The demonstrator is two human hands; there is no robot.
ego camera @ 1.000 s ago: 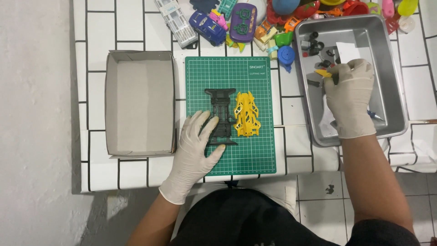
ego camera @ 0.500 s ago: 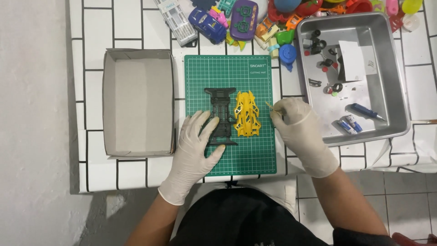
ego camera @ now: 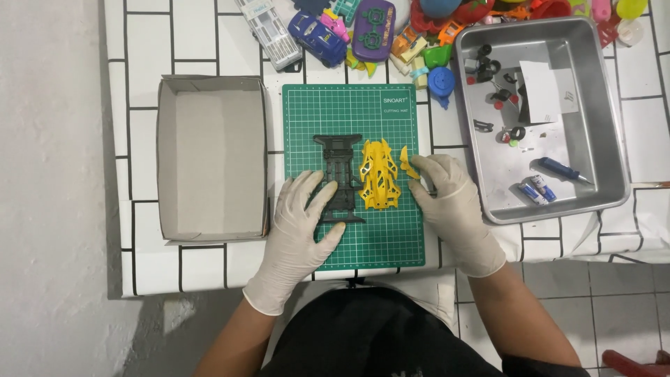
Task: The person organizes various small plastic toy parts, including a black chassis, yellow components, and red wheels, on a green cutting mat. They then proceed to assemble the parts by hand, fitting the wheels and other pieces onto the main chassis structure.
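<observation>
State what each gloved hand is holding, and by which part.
The left hand presses the black chassis flat, ungripped; the right hand fingers pinch a small yellow part by its edge.

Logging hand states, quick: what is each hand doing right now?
Left hand: open, flat on the black chassis.
Right hand: fingertips at the small yellow piece; whether it grips cannot be told.

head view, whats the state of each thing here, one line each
cardboard box: open, nothing inside
black chassis: flat on the mat, left hand resting on it
yellow body shell: lying beside the chassis
small yellow part: at the right hand fingertips
cutting mat: flat
metal tray: holds small loose parts
</observation>
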